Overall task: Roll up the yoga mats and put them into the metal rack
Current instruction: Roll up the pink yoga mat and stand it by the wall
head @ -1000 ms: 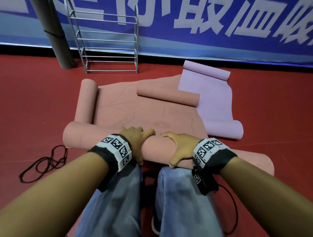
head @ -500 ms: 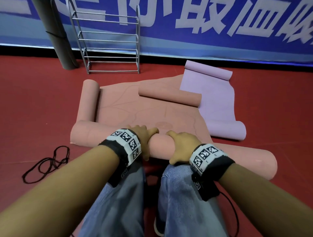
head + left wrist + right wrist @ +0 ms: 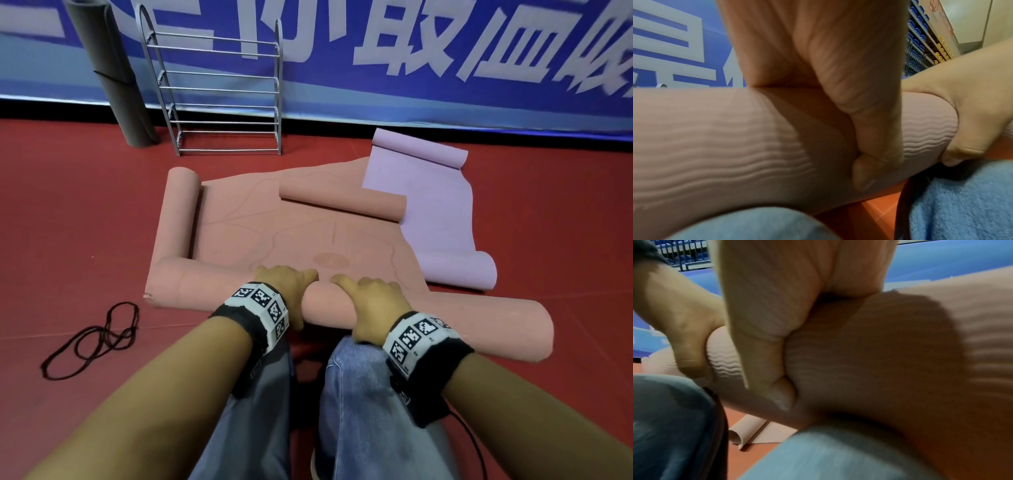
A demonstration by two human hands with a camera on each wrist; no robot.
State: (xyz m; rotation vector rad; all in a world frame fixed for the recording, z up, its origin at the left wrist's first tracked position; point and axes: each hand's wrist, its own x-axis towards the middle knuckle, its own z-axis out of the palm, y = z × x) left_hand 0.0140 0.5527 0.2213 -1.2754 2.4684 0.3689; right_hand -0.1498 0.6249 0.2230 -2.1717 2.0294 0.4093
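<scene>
A salmon-pink yoga mat [image 3: 274, 236] lies on the red floor, its near end wound into a thick roll [image 3: 479, 325] across my knees. My left hand [image 3: 286, 286] and right hand [image 3: 371, 301] grip the middle of that roll side by side, fingers over the top, thumbs underneath. The wrist views show the ribbed roll [image 3: 715, 138] [image 3: 900, 353] pressed by each thumb. A second pink mat [image 3: 342, 202] and a lilac mat [image 3: 442, 219], both curled at their ends, lie beyond. The metal rack [image 3: 222, 92] stands by the banner wall.
A dark rolled mat [image 3: 113, 75] leans against the wall left of the rack. A black cord loop [image 3: 92, 339] lies on the floor at my left. My jeans-clad knees [image 3: 359, 394] sit just behind the roll. The blue banner [image 3: 445, 51] closes off the far side.
Both hands have pushed the roll forward along the mat, and the flat stretch ahead of it has shortened. The camera has shifted closer to the rack.
</scene>
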